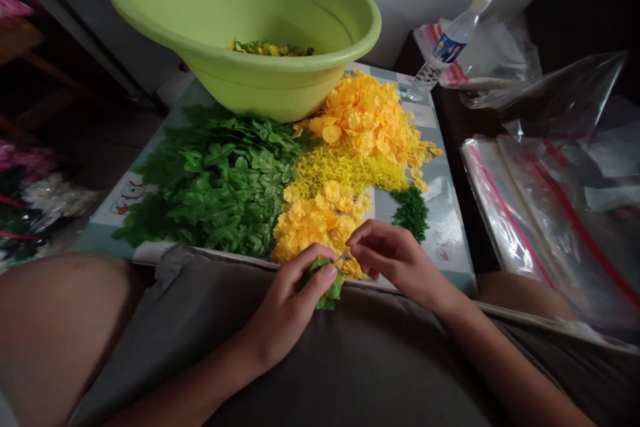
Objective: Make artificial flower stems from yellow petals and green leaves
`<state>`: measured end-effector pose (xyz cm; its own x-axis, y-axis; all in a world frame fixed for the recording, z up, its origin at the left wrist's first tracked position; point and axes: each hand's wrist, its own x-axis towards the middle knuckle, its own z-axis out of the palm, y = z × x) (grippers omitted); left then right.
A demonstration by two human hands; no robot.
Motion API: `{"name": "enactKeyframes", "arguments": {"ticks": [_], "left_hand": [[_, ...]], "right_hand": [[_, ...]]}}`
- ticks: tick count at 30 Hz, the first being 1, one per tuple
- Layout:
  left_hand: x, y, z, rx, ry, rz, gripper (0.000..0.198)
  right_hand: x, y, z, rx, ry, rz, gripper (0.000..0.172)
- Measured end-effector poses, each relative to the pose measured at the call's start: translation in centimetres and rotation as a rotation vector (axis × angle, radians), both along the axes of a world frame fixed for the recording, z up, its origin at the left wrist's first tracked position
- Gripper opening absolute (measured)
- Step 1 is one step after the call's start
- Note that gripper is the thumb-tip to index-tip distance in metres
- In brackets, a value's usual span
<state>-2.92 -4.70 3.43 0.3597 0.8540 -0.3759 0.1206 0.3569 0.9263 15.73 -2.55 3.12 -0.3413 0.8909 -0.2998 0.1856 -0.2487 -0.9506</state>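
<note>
Low over the near table edge, my left hand (285, 293) is closed on a green artificial leaf sprig (329, 292), pinched between thumb and fingers. My right hand (395, 257) is just to its right, thumb and fingertips pressed together beside the sprig's thin stem end; what they hold is too small to make out. Right behind both hands lies a heap of yellow artificial flower heads (320, 217). Green artificial leaves (225, 187) are piled to the left. Beyond are fine yellow-green pieces (350, 170), a larger heap of yellow flower heads (367, 113) and a small dark green bunch (410, 213).
A large green basin (280, 83) stands tilted at the back, with yellow and green pieces inside. A plastic bottle (445, 50) leans at the table's (450, 240) far right corner. Clear plastic bags (530, 193) lie to the right. A grey cushion (390, 360) covers the lap.
</note>
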Motion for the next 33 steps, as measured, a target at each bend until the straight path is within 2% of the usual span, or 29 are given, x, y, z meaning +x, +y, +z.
{"name": "enactKeyframes", "arguments": {"ticks": [4, 8, 12, 15, 17, 28, 33], "left_hand": [[0.0, 0.2, 0.0, -0.027, -0.004, -0.036, 0.016], [0.0, 0.3, -0.1, -0.041, 0.005, -0.053, 0.017], [0.0, 0.4, -0.1, -0.023, 0.011, -0.061, 0.017], [0.0, 0.5, 0.0, -0.016, -0.002, -0.066, 0.014], [0.0, 0.5, 0.0, -0.013, -0.022, -0.074, 0.015], [0.0, 0.3, -0.5, 0.031, -0.158, -0.134, 0.020], [-0.1, -0.2, -1.4, 0.071, -0.023, -0.091, 0.018]], "right_hand": [[-0.3, -0.3, 0.3, -0.170, 0.194, -0.069, 0.010], [-0.2, -0.4, 0.5, -0.227, 0.338, -0.130, 0.008], [-0.3, -0.6, 0.5, -0.249, 0.433, -0.121, 0.005], [-0.3, -0.6, 0.5, -0.265, 0.484, -0.107, 0.012], [-0.3, -0.6, 0.4, -0.285, 0.502, -0.088, 0.016], [-0.2, -0.6, 0.3, -0.338, 0.497, -0.016, 0.011], [-0.6, -0.7, 0.1, -0.282, 0.382, 0.014, 0.011]]}}
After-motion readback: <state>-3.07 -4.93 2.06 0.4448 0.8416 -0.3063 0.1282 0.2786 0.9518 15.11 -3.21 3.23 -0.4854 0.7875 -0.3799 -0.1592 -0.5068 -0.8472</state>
